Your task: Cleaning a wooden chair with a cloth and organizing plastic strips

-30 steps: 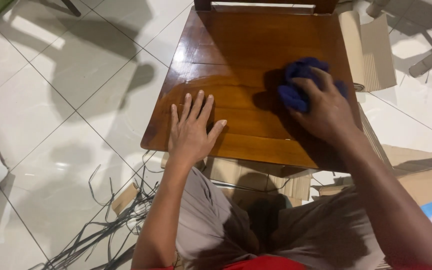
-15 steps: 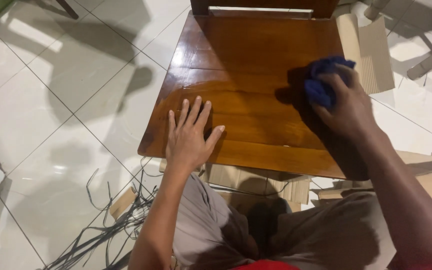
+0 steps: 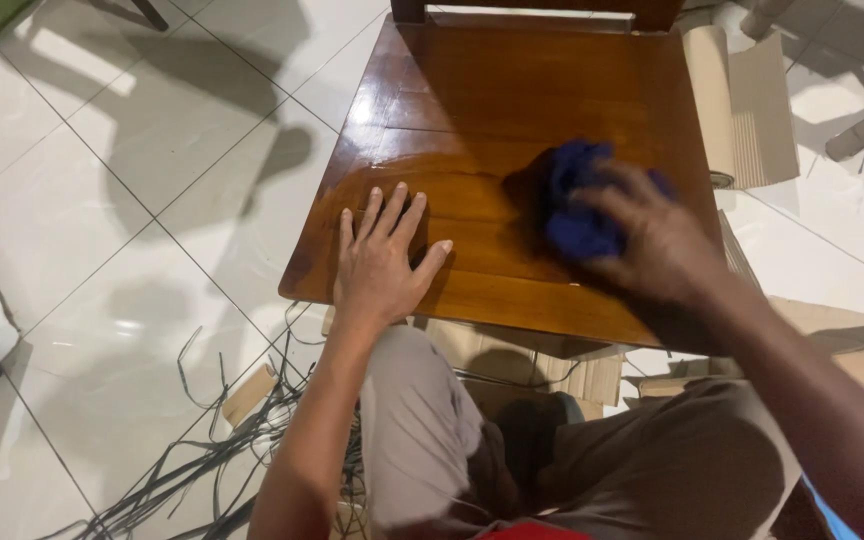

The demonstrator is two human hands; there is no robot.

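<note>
We see our two forearms bare to the elbow, with no sleeves, watch, rings or gloves on either. Our left hand point(image 3: 384, 262) shows short, pale fingernails; our right hand point(image 3: 652, 240) is slightly blurred, so its nails are hard to make out. We wear grey-brown shorts point(image 3: 592, 460) of thin, creased cloth that end above the knee, and a strip of red fabric point(image 3: 532, 531) shows at our waist.
</note>
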